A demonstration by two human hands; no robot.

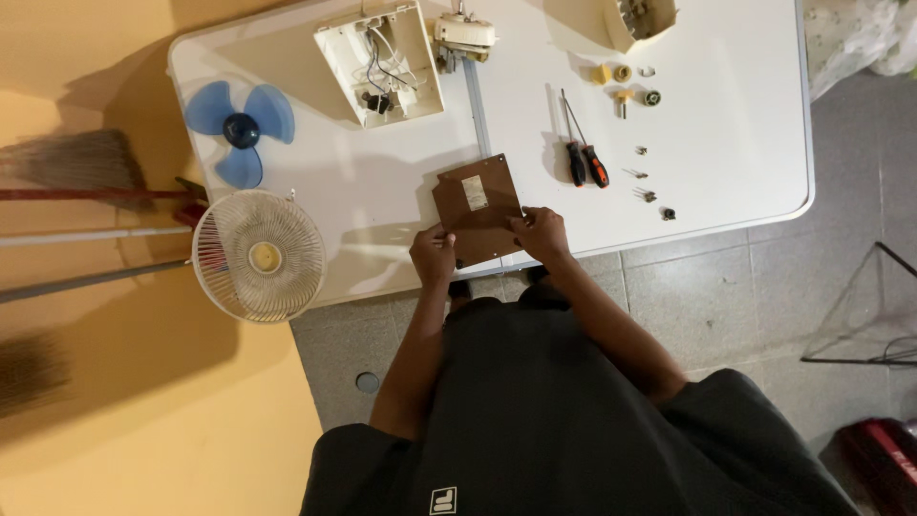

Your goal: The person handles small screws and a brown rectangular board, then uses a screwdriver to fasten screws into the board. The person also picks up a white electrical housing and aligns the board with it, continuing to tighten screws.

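A brown square panel (475, 205) with a small pale label lies at the near edge of the white table (726, 153). My left hand (434, 254) grips its lower left corner. My right hand (541, 232) holds its lower right edge. Both hands have fingers curled on the panel. Beyond it lies an open cream fan base (380, 62) with wires showing, and a cream motor part (464, 33).
A blue fan blade (240, 130) and a white round fan grille (259, 255) sit at the table's left. Two screwdrivers (585, 161), small screws (645, 174) and knobs (626, 84) lie to the right. A cream housing (638, 19) sits far right. Brooms (76, 182) lean by the yellow wall.
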